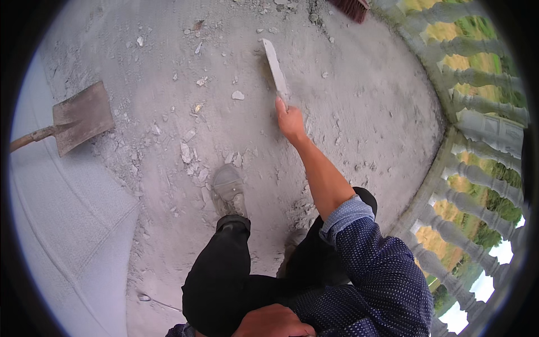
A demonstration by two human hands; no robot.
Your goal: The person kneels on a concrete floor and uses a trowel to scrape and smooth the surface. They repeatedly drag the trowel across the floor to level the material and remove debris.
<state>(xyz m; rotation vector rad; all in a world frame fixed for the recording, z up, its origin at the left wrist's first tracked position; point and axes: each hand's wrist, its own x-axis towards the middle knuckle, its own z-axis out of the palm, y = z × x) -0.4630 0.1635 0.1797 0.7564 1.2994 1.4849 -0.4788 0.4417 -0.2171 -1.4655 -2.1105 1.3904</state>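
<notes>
My right hand reaches forward, wrapped around the near end of a long, narrow, pale hand tool. The tool is seen nearly edge-on, so its exact kind cannot be told. It points away from me, close over the dusty concrete floor; whether it touches is unclear. At the bottom edge, my left hand is bent in against my lap, its fingers partly cut off by the frame. Flakes of plaster or mortar lie left of the tool, and more rubble is scattered before my left shoe.
A square-bladed shovel lies at left, near a pale curved surface. The reddish bristles of a broom show at the top. A stone balustrade borders the right side. A thin metal rod with a rounded end lies lower left.
</notes>
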